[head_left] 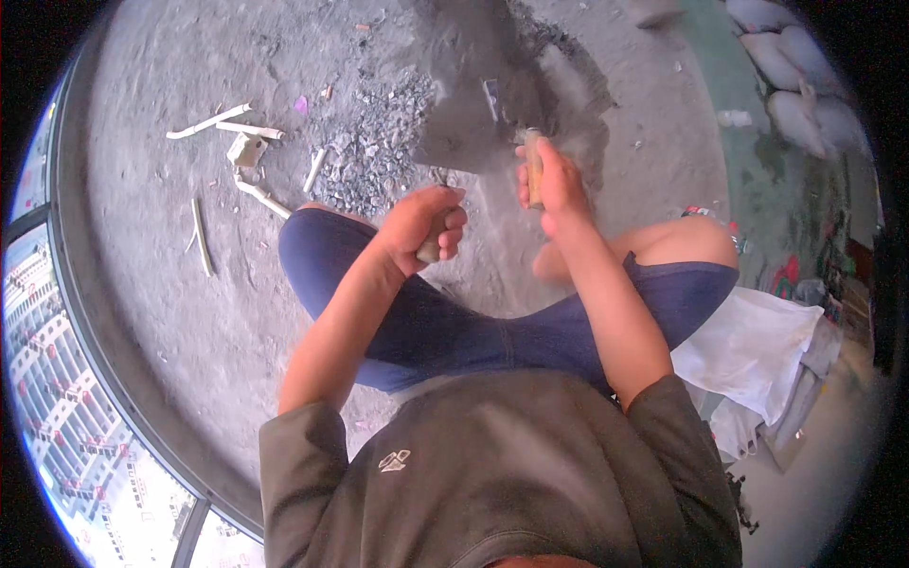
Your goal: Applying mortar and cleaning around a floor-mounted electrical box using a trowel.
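My left hand [423, 225] is clenched round what looks like a chisel [432, 248]; my right hand [552, 185] grips a wooden handle [534, 163] above the concrete floor [170, 284].

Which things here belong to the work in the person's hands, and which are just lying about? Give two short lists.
In use:
- left hand, closed on a tool handle
- right hand, closed on a wooden handle
- grey rubble pile in front of the hands

Lying about:
- white pipe offcuts
- white sacks
- white cloth
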The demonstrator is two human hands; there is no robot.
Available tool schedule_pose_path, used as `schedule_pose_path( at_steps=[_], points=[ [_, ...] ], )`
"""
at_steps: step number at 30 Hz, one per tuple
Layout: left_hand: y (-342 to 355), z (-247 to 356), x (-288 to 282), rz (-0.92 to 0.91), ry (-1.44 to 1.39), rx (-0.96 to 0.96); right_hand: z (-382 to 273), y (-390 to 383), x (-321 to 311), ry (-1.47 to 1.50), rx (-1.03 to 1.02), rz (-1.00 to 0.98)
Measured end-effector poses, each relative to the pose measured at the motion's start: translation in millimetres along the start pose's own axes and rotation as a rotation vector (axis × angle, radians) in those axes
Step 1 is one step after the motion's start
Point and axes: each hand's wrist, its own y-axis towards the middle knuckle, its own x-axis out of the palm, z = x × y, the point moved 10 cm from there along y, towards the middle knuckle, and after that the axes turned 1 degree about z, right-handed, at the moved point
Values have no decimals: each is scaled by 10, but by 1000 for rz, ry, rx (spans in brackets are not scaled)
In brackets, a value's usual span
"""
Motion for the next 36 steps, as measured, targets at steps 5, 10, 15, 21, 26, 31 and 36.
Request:
schedule_pose_path(
  at_steps=[5,10,15,21,26,31,36],
  points=[
    [-50,-312,40,12,29,-66,248,169,-154,-39,82,92],
    [-9,-490,48,93,98,-97,275,229,-181,-62,73,78],
    [149,-666,-66,63,25,-221,301,180,-163,-168,105,79],
    [294,-780,-114,90,-90,-240,416,300,-285,-340,158,34],
    [383,-755,-175,94,-142,-246,459,278,-325,-466,225,26],
    [462,-824,-156,24,-88,-293,339,274,-387,-559,178,26],
    [575,-794,-59,69,-130,-211,265,242,-463,-574,182,72]
  ],
)
